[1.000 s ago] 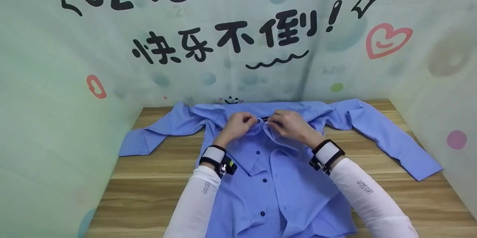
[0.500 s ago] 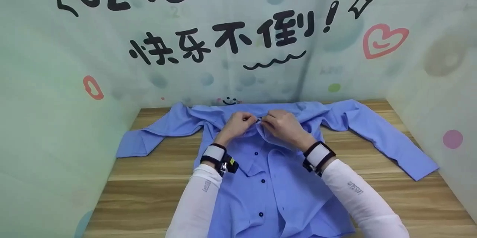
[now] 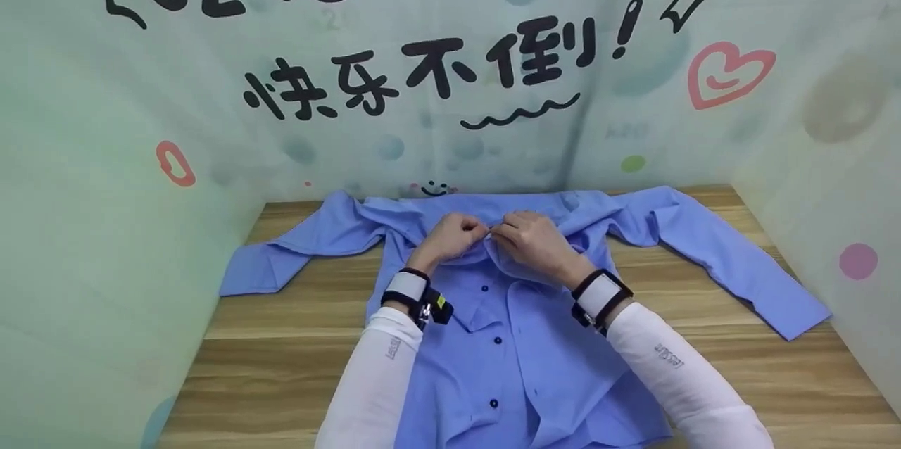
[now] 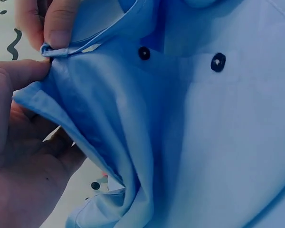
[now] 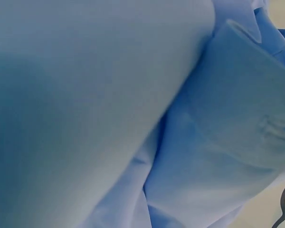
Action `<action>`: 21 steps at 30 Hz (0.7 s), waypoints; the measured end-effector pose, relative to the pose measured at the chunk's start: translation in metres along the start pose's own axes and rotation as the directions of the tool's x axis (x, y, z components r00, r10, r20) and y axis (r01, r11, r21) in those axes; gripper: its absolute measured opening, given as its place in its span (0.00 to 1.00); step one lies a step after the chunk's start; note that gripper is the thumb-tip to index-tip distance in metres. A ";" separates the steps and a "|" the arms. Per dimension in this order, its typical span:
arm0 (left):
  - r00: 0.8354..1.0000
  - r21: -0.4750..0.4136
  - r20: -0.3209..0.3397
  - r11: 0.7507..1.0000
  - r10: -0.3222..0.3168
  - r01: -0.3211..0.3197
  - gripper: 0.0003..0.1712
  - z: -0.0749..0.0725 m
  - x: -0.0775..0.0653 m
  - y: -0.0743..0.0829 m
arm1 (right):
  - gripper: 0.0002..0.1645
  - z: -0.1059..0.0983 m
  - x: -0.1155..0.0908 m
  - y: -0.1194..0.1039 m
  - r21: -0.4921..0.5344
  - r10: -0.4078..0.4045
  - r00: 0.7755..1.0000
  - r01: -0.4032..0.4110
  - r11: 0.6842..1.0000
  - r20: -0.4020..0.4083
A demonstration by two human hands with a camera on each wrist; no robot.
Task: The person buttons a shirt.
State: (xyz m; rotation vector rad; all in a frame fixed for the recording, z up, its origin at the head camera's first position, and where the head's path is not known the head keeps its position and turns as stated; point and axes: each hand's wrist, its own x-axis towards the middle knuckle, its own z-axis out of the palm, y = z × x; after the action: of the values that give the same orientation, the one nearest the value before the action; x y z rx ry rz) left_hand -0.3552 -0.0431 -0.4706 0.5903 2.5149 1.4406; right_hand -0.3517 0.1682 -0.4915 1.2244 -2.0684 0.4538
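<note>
A light blue long-sleeved shirt point(image 3: 563, 357) lies spread front up, its front part open below the collar. At the neck, my left hand point(image 3: 450, 236) pinches one side of the collar edge between thumb and fingers. Close beside it, fingertips nearly meeting, my right hand point(image 3: 533, 241) pinches the other side. In the left wrist view, my left hand point(image 4: 23, 161) is at the raised collar, with right-hand fingers point(image 4: 61, 23) above it on the folded edge. A dark button point(image 4: 218, 62) sits lower on the placket. Cloth fills most of the right wrist view, hiding the right hand's grip.
The wood-grain table point(image 3: 281, 364) shows on both sides of the shirt. The left sleeve point(image 3: 264, 269) and right sleeve point(image 3: 746, 273) spread outward. A pale printed cloth backdrop point(image 3: 394, 160) rises behind the table and on both sides.
My right hand has moved left to meet my left hand at the collar. The dark collar button seen between the hands earlier is now hidden.
</note>
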 end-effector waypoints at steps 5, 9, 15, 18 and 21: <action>0.997 0.002 -0.018 0.997 0.072 -0.072 0.19 0.002 0.001 -0.002 | 0.04 -0.005 0.004 0.001 0.050 0.087 0.995 -0.089 0.995 0.042; 0.993 0.019 -0.012 0.993 0.115 -0.115 0.13 0.002 -0.002 -0.001 | 0.05 -0.010 0.008 0.002 0.093 0.144 0.986 -0.152 0.984 0.078; 0.970 0.204 0.021 0.949 0.241 -0.240 0.12 0.005 -0.001 0.001 | 0.06 -0.019 0.009 0.003 0.162 0.231 0.958 -0.259 0.952 0.171; 0.967 0.240 0.022 0.937 0.255 -0.253 0.11 0.006 -0.001 0.002 | 0.07 -0.023 0.011 0.004 0.216 0.282 0.926 -0.337 0.916 0.250; 0.969 0.260 0.020 0.935 0.245 -0.241 0.11 0.007 -0.003 0.003 | 0.08 -0.026 0.013 0.004 0.240 0.313 0.893 -0.397 0.886 0.324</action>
State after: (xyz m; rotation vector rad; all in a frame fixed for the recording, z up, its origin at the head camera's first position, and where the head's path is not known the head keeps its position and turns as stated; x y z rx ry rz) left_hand -0.3490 -0.0380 -0.4717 0.9715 2.7432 1.1896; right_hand -0.3499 0.1773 -0.4635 1.1190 -2.5580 0.8384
